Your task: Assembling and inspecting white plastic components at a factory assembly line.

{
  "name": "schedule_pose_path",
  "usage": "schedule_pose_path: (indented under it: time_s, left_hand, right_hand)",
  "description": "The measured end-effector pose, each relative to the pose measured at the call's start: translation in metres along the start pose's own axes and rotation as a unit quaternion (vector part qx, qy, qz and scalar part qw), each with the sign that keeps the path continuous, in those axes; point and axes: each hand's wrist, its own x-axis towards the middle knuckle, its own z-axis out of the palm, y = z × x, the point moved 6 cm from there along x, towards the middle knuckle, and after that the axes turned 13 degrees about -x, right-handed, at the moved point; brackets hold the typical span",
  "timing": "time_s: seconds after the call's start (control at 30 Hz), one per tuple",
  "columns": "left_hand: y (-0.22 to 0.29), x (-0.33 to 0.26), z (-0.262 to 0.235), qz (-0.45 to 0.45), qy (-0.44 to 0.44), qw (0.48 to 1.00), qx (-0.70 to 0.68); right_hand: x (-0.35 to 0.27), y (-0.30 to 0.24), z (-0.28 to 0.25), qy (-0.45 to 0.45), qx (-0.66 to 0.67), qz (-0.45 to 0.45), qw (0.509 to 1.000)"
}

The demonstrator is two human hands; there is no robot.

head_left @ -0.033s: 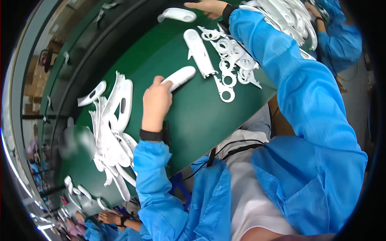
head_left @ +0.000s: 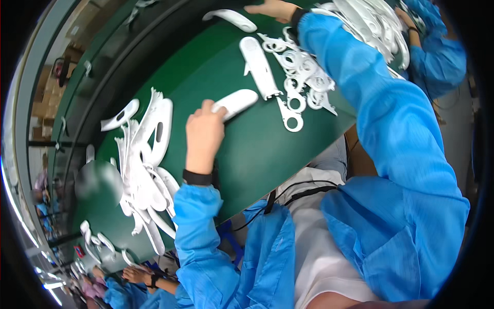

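Observation:
My left hand (head_left: 205, 135) is closed around the near end of a smooth white plastic shell (head_left: 237, 103), its rounded far end pointing up and right. At the far edge of the bench, my right hand (head_left: 276, 9) reaches out with fingers stretched and nothing visible in them. Just left of its fingertips lies a curved white shell (head_left: 234, 19), apart from them. Between my hands a longer white housing (head_left: 257, 67) lies on the bench, with a grille at its top and small prongs at its lower end. Beside it is a cluster of flat white ring-shaped parts (head_left: 296, 77).
Left of my left hand, a heap of white shells (head_left: 146, 175) covers the green bench (head_left: 257, 149). Another white pile (head_left: 365, 26) sits at the far right, beside a co-worker's blue sleeve (head_left: 437, 56). Another person's hands (head_left: 139, 275) show at lower left.
The view has shifted slightly. The curved shell near my right hand now shows a narrower side, as if tipped. My left hand still holds its shell, now turned a little flatter.

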Motion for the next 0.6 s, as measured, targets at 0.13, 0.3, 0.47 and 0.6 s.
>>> schedule_pose_path:
  time_s: [0.13,0.3,0.47,0.6]
  left_hand:
    - [0.011,-0.055,-0.007,-0.019,0.052,0.998,0.011]
    - [0.022,-0.064,0.006,-0.012,0.084,0.993,-0.078]
    - [0.040,-0.074,0.012,-0.023,0.022,0.998,-0.052]
    - [0.038,-0.090,0.014,-0.027,0.007,0.999,-0.042]
  right_hand:
    - [-0.058,-0.044,0.037,-0.207,-0.286,-0.138,0.926]
    - [-0.034,0.005,0.033,-0.049,-0.252,-0.332,0.907]
    - [-0.009,0.036,-0.005,-0.105,-0.103,-0.216,0.965]
    - [-0.112,-0.050,-0.029,-0.175,0.022,-0.103,0.979]
